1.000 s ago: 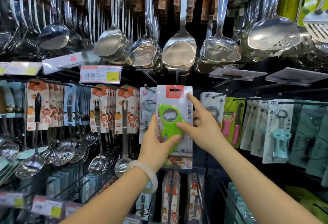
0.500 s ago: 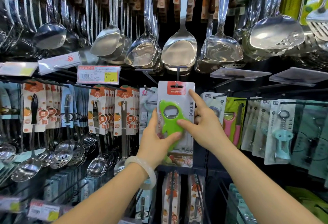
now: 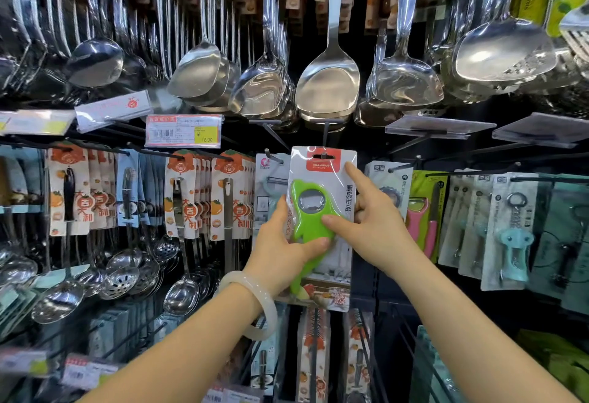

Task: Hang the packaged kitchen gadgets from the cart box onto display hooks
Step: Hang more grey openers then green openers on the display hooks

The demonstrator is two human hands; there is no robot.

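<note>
- Glossy carded bottle opener pack [image 3: 322, 227], green plastic body with metal ring, sat at frame centre, slot at hook [image 3: 324, 134].
- Left hand [image 3: 280, 252] gripped its left edge.
- Right hand [image 3: 376, 227] pinched right edge, index finger extended.

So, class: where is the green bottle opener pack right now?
Centre of the head view: the green bottle opener pack sits between the left hand and right hand, below the steel spatulas.

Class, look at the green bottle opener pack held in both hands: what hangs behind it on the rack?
Behind the green bottle opener pack, a pale peeler pack shows at its left edge and a grey carded pack at its right. Whatever hangs directly behind is covered.
</note>
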